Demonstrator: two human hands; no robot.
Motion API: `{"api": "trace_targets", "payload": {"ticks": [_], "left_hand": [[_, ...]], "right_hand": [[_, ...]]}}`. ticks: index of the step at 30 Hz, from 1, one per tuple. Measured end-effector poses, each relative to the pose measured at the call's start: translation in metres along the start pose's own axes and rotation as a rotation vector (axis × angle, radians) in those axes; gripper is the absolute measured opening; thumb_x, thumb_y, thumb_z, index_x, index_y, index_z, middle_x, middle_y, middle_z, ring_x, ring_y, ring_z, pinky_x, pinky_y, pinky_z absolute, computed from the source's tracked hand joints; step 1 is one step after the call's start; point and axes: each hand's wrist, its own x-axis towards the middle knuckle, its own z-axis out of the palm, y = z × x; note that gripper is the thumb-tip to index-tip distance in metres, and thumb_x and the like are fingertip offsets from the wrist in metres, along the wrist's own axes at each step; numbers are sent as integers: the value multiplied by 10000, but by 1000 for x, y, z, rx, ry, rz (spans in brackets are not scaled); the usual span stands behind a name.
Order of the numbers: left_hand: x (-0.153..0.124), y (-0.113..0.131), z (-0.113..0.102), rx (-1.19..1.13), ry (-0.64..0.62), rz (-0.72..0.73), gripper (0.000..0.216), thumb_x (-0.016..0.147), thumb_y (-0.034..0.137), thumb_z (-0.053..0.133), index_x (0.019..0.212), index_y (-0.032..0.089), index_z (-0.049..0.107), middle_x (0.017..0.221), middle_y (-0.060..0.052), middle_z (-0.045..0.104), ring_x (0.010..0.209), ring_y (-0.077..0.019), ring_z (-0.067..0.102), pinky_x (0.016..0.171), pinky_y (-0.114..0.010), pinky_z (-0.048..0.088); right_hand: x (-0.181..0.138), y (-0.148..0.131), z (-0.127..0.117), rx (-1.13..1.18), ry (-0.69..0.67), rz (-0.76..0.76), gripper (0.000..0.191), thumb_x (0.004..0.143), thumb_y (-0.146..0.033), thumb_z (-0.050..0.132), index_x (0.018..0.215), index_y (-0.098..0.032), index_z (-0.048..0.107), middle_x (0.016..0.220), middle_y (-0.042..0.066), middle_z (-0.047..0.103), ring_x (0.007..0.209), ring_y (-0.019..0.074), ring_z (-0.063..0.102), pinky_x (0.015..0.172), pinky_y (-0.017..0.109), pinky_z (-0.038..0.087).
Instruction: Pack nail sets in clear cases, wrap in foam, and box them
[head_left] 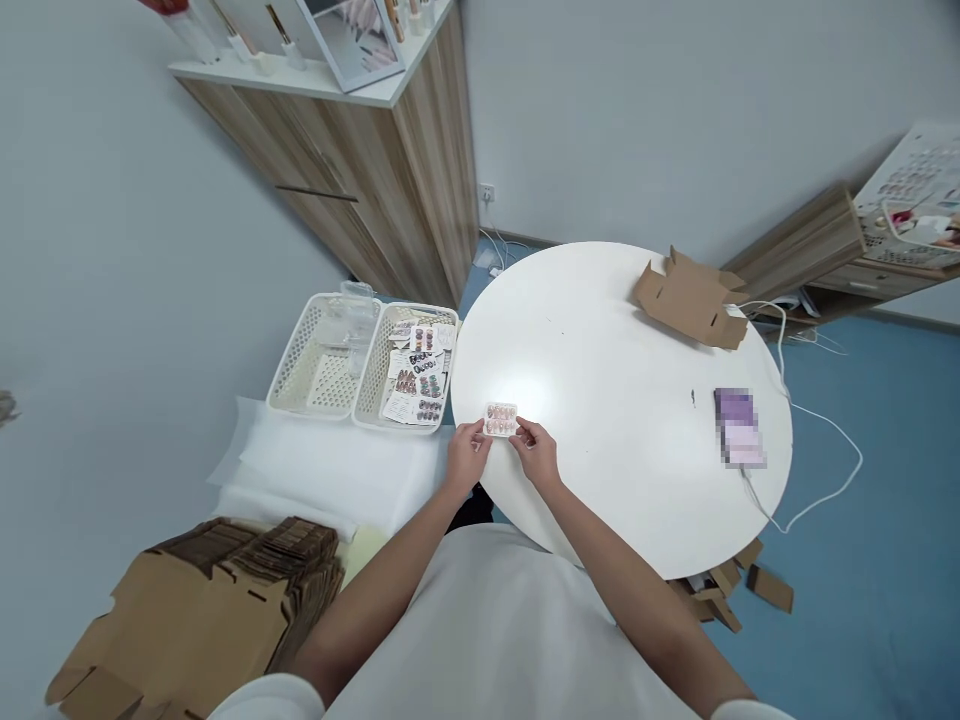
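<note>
Between my two hands, over the near left edge of the white round table [600, 400], is a small clear pack of press-on nails [501, 420], in two rows of pinkish nails. My left hand [468, 455] pinches its left side, and my right hand [535, 452] grips its right side. Left of the table, a white perforated basket [403, 426] holds several cards of press-on nails [420, 375] in dark and coloured designs. Beside it, another such basket [289, 370] has clear plastic cases [349, 325] inside.
An unfolded cardboard box [694, 300] lies at the table's far right, near a pixelated purple object [739, 425] with a white cable [829, 495]. Flattened cartons [195, 620] are stacked lower left. A wooden cabinet [360, 170] stands behind; cardboard pieces [769, 588] lie on the floor.
</note>
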Motion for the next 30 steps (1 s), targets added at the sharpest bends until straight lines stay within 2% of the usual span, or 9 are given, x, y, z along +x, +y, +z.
{"api": "trace_targets", "payload": {"ticks": [6,12,15,19,30], "left_hand": [[25,-29,-16,142,-133,-21,428,668,198,567,1095,176,547,951,-73,512,714,-156,533,741,-337,446],[27,-36,-18,387,-277,37,569,703,190,504,1256,137,381,1080,-120,442,858,-200,524,774,-357,434],[25,-35,-19,369,-284,5,606,719,183,475,1297,115,306,1116,-139,420,940,-212,506,806,-357,429],[25,-35,-18,287,-270,-7,617,700,122,453,1297,152,304,1160,-133,420,1017,-219,481,844,-361,420],[44,-34,-13,216,-236,43,633,687,97,458,1297,182,316,1228,-117,420,1080,-227,468,902,-373,401]], "right_hand": [[15,6,37,-325,-9,72,344,755,-289,476,1080,-203,545,874,24,618,706,147,562,827,391,372],[16,2,48,-522,-1,141,340,751,-219,457,1083,-209,532,926,37,603,854,177,557,857,408,330],[11,0,50,-454,38,185,403,738,-204,455,1140,-198,489,1004,57,588,844,170,558,847,380,371],[6,0,55,-269,74,205,443,732,-179,425,1174,-186,453,1120,70,555,914,160,549,832,318,424],[27,-5,65,-153,139,209,449,700,-154,427,1147,-183,466,1107,59,569,949,154,551,849,314,438]]}}
